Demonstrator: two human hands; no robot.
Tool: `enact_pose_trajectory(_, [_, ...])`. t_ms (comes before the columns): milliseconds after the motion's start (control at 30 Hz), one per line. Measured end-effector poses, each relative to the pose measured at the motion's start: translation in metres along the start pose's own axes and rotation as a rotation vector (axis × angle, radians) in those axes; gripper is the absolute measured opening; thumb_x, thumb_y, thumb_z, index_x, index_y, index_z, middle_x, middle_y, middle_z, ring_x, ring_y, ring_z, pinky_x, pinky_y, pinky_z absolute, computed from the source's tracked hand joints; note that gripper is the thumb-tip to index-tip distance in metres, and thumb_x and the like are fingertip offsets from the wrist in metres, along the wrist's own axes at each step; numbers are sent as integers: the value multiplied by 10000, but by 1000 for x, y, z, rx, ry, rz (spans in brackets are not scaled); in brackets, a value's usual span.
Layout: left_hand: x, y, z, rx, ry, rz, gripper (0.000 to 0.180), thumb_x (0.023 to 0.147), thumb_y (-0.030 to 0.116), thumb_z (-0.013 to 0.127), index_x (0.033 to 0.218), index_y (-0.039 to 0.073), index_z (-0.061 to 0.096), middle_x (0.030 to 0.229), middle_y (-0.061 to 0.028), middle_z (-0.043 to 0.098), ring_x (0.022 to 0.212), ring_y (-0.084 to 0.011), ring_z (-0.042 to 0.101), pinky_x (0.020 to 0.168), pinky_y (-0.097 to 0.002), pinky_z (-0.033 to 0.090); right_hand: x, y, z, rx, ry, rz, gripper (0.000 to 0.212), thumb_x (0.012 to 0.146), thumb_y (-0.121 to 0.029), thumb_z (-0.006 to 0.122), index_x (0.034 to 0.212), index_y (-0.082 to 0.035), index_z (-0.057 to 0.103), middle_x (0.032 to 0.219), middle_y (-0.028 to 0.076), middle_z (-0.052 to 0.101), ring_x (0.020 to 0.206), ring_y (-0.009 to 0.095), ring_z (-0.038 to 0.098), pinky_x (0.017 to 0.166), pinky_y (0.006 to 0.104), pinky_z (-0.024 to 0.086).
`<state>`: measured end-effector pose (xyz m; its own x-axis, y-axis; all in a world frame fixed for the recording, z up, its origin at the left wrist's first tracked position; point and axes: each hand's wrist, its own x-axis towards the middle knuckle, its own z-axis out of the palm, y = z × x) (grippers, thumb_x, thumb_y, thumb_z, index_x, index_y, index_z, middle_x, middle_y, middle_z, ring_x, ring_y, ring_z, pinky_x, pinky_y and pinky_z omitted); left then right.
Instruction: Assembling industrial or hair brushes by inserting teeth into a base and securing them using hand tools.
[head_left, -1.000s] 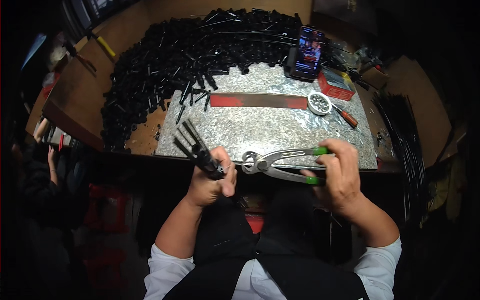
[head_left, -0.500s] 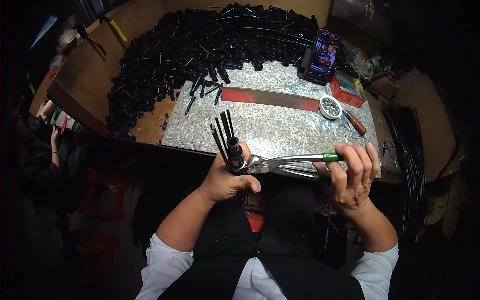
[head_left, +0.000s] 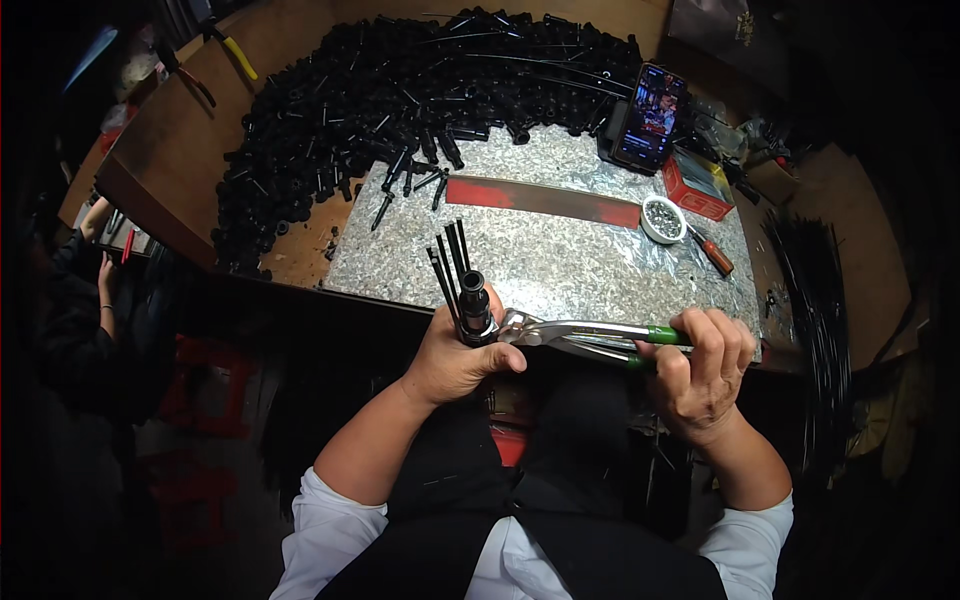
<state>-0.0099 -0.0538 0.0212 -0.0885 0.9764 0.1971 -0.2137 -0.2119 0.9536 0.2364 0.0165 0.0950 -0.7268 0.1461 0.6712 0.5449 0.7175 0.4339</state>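
My left hand [head_left: 445, 358] is wrapped round a black tubular part [head_left: 474, 300], held upright with its round opening on top. Several thin black rods [head_left: 446, 262] stand up beside the tube in the same grip. In my right hand [head_left: 705, 375] are the green-ended handles of metal pliers [head_left: 580, 330], fingers curled over them. The pliers' jaws meet the tube's right side next to my left thumb; what lies between the jaws is hidden.
A large heap of black tubular parts [head_left: 370, 100] fills the back of the bench. On the speckled slab [head_left: 420, 260] lie a red-brown strip [head_left: 540, 198], a white bowl of small metal pieces [head_left: 662, 220] and a screwdriver [head_left: 716, 258]. A phone [head_left: 652, 115] stands behind a red box [head_left: 697, 190]. Another person's arm [head_left: 107, 290] shows at left.
My right fingers have closed further round the pliers' handles, and the handles have come closer together. My left hand and the black tube have hardly moved.
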Motion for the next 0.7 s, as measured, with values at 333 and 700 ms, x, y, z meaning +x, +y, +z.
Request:
enact_pose_trajectory(333, [-1, -5, 1, 38, 61, 28, 526, 591, 363, 878, 789, 85, 478, 758, 2, 561, 680, -64, 511, 613, -205, 414, 2, -2, -1, -3, -11, 21, 182, 813, -173, 639, 785, -119, 467, 935, 74, 569, 848, 222, 552, 788, 380, 389])
enact_pose_trajectory(700, [-2, -6, 1, -53, 46, -2, 441, 638, 190, 866, 794, 94, 465, 754, 50, 427, 681, -66, 407, 609, -231, 350, 4, 0, -5, 112, -73, 0, 300, 749, -162, 716, 748, -57, 435, 839, 123, 533, 740, 260, 533, 627, 376, 407])
